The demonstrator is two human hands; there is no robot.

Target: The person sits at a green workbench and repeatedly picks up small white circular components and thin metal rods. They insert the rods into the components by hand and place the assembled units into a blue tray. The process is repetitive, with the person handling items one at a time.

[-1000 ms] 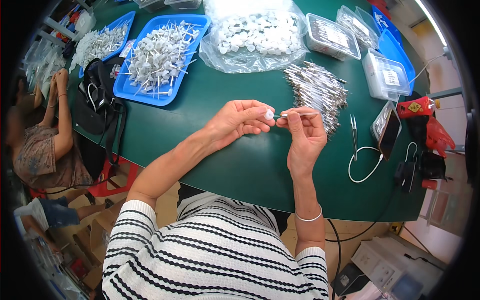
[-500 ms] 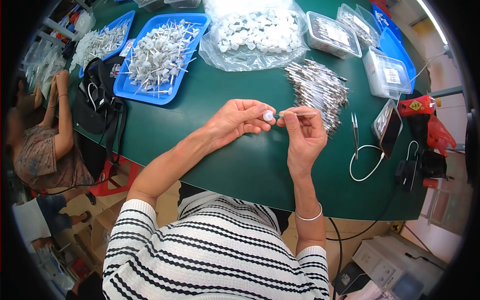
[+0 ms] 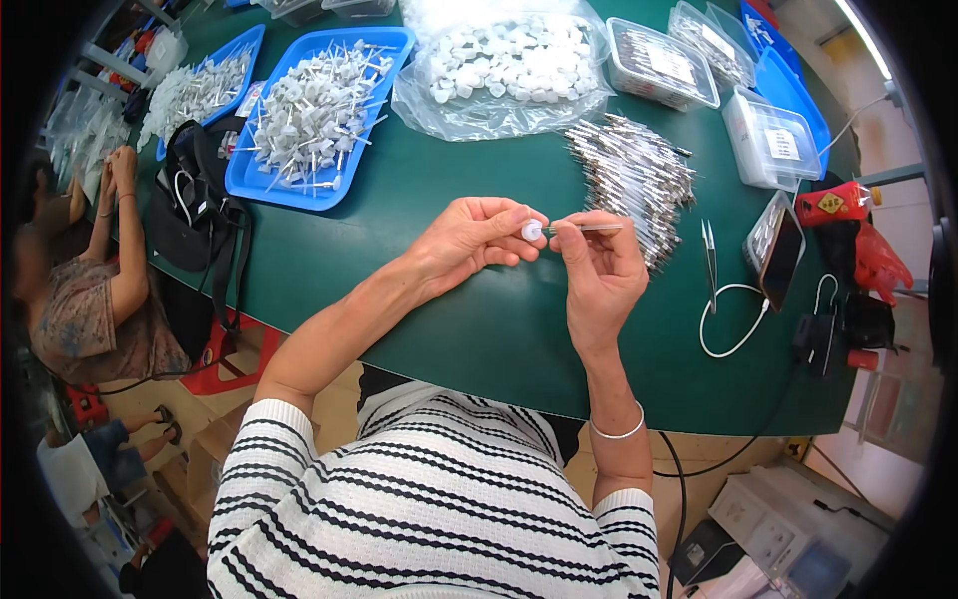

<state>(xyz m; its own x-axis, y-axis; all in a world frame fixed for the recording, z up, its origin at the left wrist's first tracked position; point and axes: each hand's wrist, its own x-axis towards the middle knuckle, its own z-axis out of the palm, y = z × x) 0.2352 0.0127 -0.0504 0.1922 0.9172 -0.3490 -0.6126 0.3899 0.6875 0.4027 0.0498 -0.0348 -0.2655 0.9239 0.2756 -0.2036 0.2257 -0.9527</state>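
My left hand [image 3: 486, 236] pinches a small white round plastic cap [image 3: 532, 231] between thumb and fingers. My right hand [image 3: 603, 268] grips a thin clear rod with a metal tip [image 3: 602, 227], its tip pointing left at the cap. Whether the tip sits inside the cap or only touches it, I cannot tell. Beyond my right hand lies a pile of similar metal-tipped rods [image 3: 639, 190]. A clear plastic bag [image 3: 469, 122] at the back holds many white caps [image 3: 514, 65]. Left of it, a blue tray [image 3: 238, 178] is heaped with white caps on stems [image 3: 317, 110].
Metal tweezers [image 3: 710, 262] and a white cable [image 3: 707, 334] lie right, near a phone [image 3: 781, 262] on a clear box. Lidded clear boxes [image 3: 664, 65] stand at the back right. A black bag [image 3: 190, 200] lies left, beside another person [image 3: 105, 290]. The green table's [image 3: 479, 349] front edge faces me.
The rod in my right hand has shifted slightly left, closer to the cap. My left hand keeps its pinch on the cap.
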